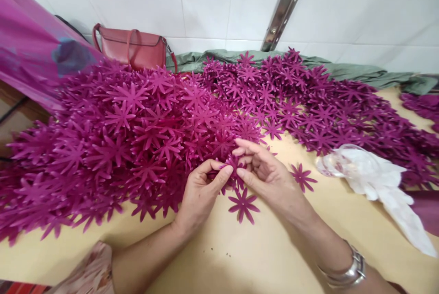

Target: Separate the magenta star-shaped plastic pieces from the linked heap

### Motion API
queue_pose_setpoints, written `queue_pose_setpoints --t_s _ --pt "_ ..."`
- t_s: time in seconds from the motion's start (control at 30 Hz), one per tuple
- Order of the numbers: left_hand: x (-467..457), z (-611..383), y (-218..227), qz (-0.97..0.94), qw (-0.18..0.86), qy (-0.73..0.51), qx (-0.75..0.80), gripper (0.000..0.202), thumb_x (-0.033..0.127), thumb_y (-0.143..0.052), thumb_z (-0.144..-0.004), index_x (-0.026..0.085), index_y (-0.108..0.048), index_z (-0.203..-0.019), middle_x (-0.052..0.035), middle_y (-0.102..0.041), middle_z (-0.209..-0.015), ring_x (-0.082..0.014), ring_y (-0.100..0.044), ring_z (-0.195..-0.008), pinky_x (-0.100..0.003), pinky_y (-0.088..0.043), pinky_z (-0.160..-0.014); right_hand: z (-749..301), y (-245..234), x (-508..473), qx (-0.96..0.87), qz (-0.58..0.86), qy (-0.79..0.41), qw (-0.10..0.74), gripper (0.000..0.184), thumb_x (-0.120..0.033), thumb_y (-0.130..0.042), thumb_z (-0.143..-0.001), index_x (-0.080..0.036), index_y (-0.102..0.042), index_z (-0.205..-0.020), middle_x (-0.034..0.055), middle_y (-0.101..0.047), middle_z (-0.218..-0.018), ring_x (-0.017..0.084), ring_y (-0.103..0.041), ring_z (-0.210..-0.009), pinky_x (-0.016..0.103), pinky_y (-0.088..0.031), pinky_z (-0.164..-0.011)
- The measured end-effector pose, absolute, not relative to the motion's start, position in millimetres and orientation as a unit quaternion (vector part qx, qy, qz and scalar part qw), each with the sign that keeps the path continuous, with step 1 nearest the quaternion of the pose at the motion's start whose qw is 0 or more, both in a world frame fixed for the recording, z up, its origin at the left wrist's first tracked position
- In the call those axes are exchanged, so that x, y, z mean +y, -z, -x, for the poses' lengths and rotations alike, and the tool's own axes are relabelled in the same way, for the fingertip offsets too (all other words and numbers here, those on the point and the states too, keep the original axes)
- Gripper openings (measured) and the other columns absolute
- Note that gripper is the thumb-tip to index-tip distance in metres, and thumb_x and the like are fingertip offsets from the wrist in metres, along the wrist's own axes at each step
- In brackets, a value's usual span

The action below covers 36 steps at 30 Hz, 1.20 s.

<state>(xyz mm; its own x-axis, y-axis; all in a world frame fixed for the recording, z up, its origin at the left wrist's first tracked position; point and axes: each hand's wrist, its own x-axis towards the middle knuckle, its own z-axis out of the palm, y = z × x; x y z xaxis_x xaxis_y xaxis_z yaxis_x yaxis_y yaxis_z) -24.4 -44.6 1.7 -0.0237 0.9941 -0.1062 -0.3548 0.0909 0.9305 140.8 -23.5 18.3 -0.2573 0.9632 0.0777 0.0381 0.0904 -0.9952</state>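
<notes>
Between my two hands is a magenta artificial flower piece (236, 170) with narrow petals. My left hand (205, 189) pinches its left side between thumb and forefinger. From the right, the thumb and forefinger of my right hand (265, 173) close on the same piece, with the other fingers loosely curled. Part of the piece is hidden behind the fingertips. Just below lies a single flat flower piece (243, 205) on the tan tabletop (267, 253). Another loose piece (302, 177) rests to the right of my right hand.
A big heap of magenta flower pieces (113, 147) spreads to the left, and a darker heap (325, 111) to the right. Crumpled white material (373, 175) with a clear plastic ring lies at right. A red handbag (133, 49) stands by the tiled wall (212, 1).
</notes>
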Motion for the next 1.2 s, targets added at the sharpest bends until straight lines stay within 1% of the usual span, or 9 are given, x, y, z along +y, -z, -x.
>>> queue_pose_setpoints --t_s 0.13,0.3,0.57,0.67,0.77,0.9,1.0,1.07,1.2 --pt "-44.1 25.4 -2.1 -0.379 0.594 -0.561 0.434 0.028 0.04 -0.085 -0.079 0.018 -0.068 -0.075 0.0026 -0.064 -0.074 -0.0105 -0.053 -0.067 -0.022 -0.046 -0.064 -143.0 -18.7 -21.2 -0.599 0.4 -0.557 0.414 0.03 -0.029 -0.073 -0.09 -0.027 -0.071 -0.12 0.0039 -0.07 -0.109 0.017 -0.066 -0.1 0.033 -0.057 -0.09" --pt "-46.2 29.8 1.6 -0.408 0.597 -0.541 0.429 0.024 0.041 -0.074 -0.091 0.018 -0.076 -0.084 0.0002 -0.067 -0.082 -0.0127 -0.055 -0.078 -0.024 -0.045 -0.075 -142.5 -18.4 -20.0 -0.587 0.413 -0.52 0.464 0.01 -0.031 -0.078 -0.087 -0.026 -0.076 -0.095 0.0048 -0.07 -0.122 0.02 -0.065 -0.115 0.035 -0.054 -0.099" --pt "-46.3 29.6 8.1 -0.364 0.609 -0.55 0.439 0.028 0.045 -0.071 -0.093 0.019 -0.071 -0.085 0.0015 -0.059 -0.078 -0.0122 -0.051 -0.073 -0.023 -0.042 -0.071 -145.4 -24.1 -18.1 -0.446 0.412 -0.585 0.537 0.015 -0.039 -0.077 -0.088 -0.027 -0.067 -0.092 0.0049 -0.072 -0.135 0.024 -0.067 -0.124 0.044 -0.054 -0.107" --pt "-46.5 28.8 6.5 -0.349 0.606 -0.563 0.441 0.028 0.045 -0.074 -0.091 0.019 -0.07 -0.083 0.0016 -0.061 -0.079 -0.0113 -0.051 -0.072 -0.023 -0.044 -0.071 -151.0 -26.9 -14.0 -0.436 0.41 -0.56 0.572 0.009 -0.036 -0.067 -0.095 -0.029 -0.063 -0.099 0.0033 -0.074 -0.131 0.023 -0.068 -0.125 0.045 -0.053 -0.108" --pt "-47.1 27.6 5.5 -0.329 0.61 -0.575 0.434 0.024 0.042 -0.077 -0.089 0.019 -0.073 -0.088 0.0012 -0.064 -0.081 -0.0111 -0.055 -0.073 -0.023 -0.047 -0.071 -155.8 -29.7 -11.5 -0.44 0.419 -0.539 0.583 0.009 -0.03 -0.065 -0.094 -0.03 -0.061 -0.102 0.0021 -0.077 -0.116 0.02 -0.073 -0.107 0.038 -0.057 -0.097" --pt "-47.0 26.0 5.7 -0.337 0.608 -0.58 0.425 0.02 0.038 -0.078 -0.089 0.02 -0.077 -0.098 -0.0006 -0.071 -0.087 -0.0129 -0.061 -0.078 -0.025 -0.051 -0.075 -157.0 -33.3 -14.2 -0.471 0.439 -0.535 0.547 0.012 -0.036 -0.064 -0.095 -0.027 -0.066 -0.103 -0.0001 -0.067 -0.084 0.016 -0.065 -0.078 0.027 -0.054 -0.07" --pt "-46.6 25.6 4.2 -0.362 0.583 -0.579 0.44 0.016 0.035 -0.079 -0.087 0.02 -0.077 -0.094 -0.0003 -0.072 -0.09 -0.0126 -0.061 -0.08 -0.024 -0.051 -0.077 -154.2 -34.7 -17.5 -0.553 0.472 -0.503 0.467 0.031 -0.045 -0.072 -0.09 -0.026 -0.069 -0.115 0.0031 -0.069 -0.1 0.018 -0.065 -0.089 0.031 -0.055 -0.079" --pt "-46.6 25.5 2.2 -0.382 0.575 -0.573 0.442 0.014 0.034 -0.079 -0.087 0.021 -0.077 -0.091 0.0001 -0.072 -0.088 -0.0125 -0.061 -0.079 -0.024 -0.05 -0.077 -151.9 -33.5 -18.2 -0.589 0.493 -0.482 0.421 0.044 -0.04 -0.081 -0.082 -0.025 -0.068 -0.122 0.0048 -0.071 -0.111 0.02 -0.066 -0.098 0.034 -0.055 -0.087" --pt "-47.8 25.3 -0.8 -0.41 0.566 -0.561 0.443 0.013 0.033 -0.076 -0.09 0.02 -0.076 -0.092 0.0002 -0.071 -0.086 -0.0125 -0.06 -0.078 -0.024 -0.05 -0.075 -150.8 -26.9 -15.9 -0.596 0.472 -0.499 0.416 0.02 -0.033 -0.078 -0.084 -0.023 -0.071 -0.1 0.0022 -0.072 -0.097 0.019 -0.066 -0.091 0.034 -0.053 -0.086"
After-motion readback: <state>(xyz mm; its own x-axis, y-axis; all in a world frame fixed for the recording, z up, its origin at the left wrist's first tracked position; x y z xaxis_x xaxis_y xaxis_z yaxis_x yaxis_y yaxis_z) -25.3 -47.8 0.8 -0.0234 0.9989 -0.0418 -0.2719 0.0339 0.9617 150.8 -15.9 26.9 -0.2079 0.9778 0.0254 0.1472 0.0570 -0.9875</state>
